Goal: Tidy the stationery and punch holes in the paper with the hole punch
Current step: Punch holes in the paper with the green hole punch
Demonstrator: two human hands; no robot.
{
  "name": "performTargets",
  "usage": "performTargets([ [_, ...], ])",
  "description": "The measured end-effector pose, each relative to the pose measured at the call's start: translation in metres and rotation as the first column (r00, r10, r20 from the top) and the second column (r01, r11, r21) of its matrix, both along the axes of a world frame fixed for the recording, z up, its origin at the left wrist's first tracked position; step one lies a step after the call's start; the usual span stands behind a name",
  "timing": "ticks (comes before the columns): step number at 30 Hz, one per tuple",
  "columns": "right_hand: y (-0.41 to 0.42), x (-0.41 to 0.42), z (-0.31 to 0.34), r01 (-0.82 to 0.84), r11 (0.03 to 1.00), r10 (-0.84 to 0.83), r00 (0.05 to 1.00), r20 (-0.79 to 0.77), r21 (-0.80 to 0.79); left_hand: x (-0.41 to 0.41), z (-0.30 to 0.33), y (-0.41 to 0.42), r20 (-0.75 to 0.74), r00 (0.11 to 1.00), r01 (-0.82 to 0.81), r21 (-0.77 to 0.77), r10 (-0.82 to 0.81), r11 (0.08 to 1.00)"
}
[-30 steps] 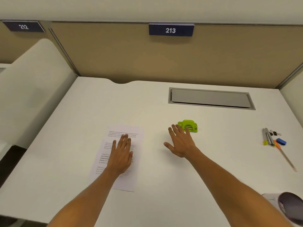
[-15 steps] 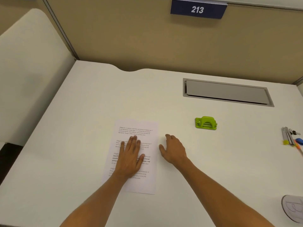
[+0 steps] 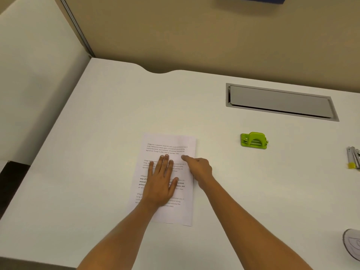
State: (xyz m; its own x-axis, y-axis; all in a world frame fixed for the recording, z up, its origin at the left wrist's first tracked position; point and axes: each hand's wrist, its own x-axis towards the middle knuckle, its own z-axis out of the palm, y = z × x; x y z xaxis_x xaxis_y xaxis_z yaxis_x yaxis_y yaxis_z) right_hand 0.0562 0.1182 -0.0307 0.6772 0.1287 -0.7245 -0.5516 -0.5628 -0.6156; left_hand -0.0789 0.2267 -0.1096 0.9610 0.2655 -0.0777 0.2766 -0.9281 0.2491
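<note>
Your left hand (image 3: pixel 159 182) lies flat, palm down, on the printed sheet of paper (image 3: pixel 165 178), its fingers (image 3: pixel 165 162) stretched out and close together, gripping nothing, only pressing the page to the white tabletop (image 3: pixel 97 133). Your right hand (image 3: pixel 198 168) rests at the sheet's right edge with the index finger pointing out onto the page near the end of the first block of text, the other fingers curled loosely under (it holds nothing that you can see). The paper sits near the middle of the tabletop, slightly skewed, with several paragraphs of black print showing around your left hand. The green hole punch (image 3: pixel 254 140) stands well apart from the paper, off to its right and a little farther from you, untouched. Beyond it, a grey cable hatch (image 3: pixel 280 101) is set into the tabletop. At the far right edge you can make out part of a bundle of pens (image 3: pixel 353 158), one with a yellow end, cut off by the frame. A beige partition (image 3: pixel 194 36) closes the back of the desk.
</note>
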Motion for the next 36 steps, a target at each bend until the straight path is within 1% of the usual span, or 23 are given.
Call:
performTargets([
  [2, 0.0, 0.003, -0.001, -0.012, 1.0, 0.012, 1.0, -0.028, 0.019, 0.0, 0.0, 0.0, -0.006, 1.0, -0.002, 0.003, 0.002, 1.0],
  [6, -0.006, 0.001, -0.008, -0.094, 0.995, 0.094, 0.995, 0.022, -0.015, 0.0, -0.001, 0.0, 0.008, 1.0, -0.007, -0.015, 0.007, 1.0],
  [9, -0.012, -0.004, -0.01, -0.072, 0.995, 0.076, 0.995, -0.058, 0.064, 0.0, 0.0, 0.0, 0.012, 1.0, -0.008, -0.02, 0.009, 1.0],
  [11, -0.016, -0.008, -0.012, -0.074, 0.994, 0.082, 0.992, -0.096, 0.086, 0.0, 0.001, 0.0, 0.013, 1.0, -0.007, -0.021, 0.008, 1.0],
  [17, -0.022, -0.011, -0.018, -0.197, 0.979, 0.193, 0.979, 0.069, 0.057, 0.0, 0.004, 0.0, 0.0, 1.0, -0.004, -0.027, 0.004, 1.0],
  [21, -0.028, -0.011, -0.018, -0.193, 0.977, 0.187, 0.979, 0.079, 0.091, 0.001, 0.014, 0.0, 0.019, 1.0, -0.021, -0.052, 0.022, 0.998],
  [24, -0.037, -0.007, -0.019, -0.139, 0.981, 0.135, 0.99, 0.038, 0.136, 0.006, 0.027, 0.005, 0.08, 0.994, -0.072, -0.057, 0.077, 0.996],
  [28, -0.058, 0.002, -0.018, -0.04, 0.976, 0.043, 0.999, -0.011, 0.213, 0.022, 0.055, 0.016, 0.152, 0.951, -0.255, -0.112, 0.27, 0.961],
  [30, -0.071, 0.006, -0.014, 0.032, 0.963, -0.021, 0.999, -0.042, 0.268, 0.03, 0.065, 0.021, 0.173, 0.918, -0.325, -0.191, 0.358, 0.926],
  [31, -0.078, 0.008, -0.013, 0.076, 0.952, -0.059, 0.996, -0.064, 0.296, 0.036, 0.069, 0.022, 0.155, 0.896, -0.365, -0.274, 0.416, 0.89],
  [32, -0.085, 0.01, -0.011, 0.122, 0.939, -0.1, 0.991, -0.083, 0.321, 0.043, 0.072, 0.023, 0.124, 0.867, -0.409, -0.377, 0.483, 0.831],
  [34, -0.099, 0.014, -0.007, 0.195, 0.915, -0.17, 0.98, -0.101, 0.353, 0.058, 0.079, 0.024, 0.013, 0.809, -0.477, -0.568, 0.587, 0.67],
  [36, -0.114, 0.018, -0.002, 0.249, 0.889, -0.223, 0.969, -0.11, 0.385, 0.072, 0.083, 0.024, -0.111, 0.812, -0.477, -0.692, 0.573, 0.542],
])
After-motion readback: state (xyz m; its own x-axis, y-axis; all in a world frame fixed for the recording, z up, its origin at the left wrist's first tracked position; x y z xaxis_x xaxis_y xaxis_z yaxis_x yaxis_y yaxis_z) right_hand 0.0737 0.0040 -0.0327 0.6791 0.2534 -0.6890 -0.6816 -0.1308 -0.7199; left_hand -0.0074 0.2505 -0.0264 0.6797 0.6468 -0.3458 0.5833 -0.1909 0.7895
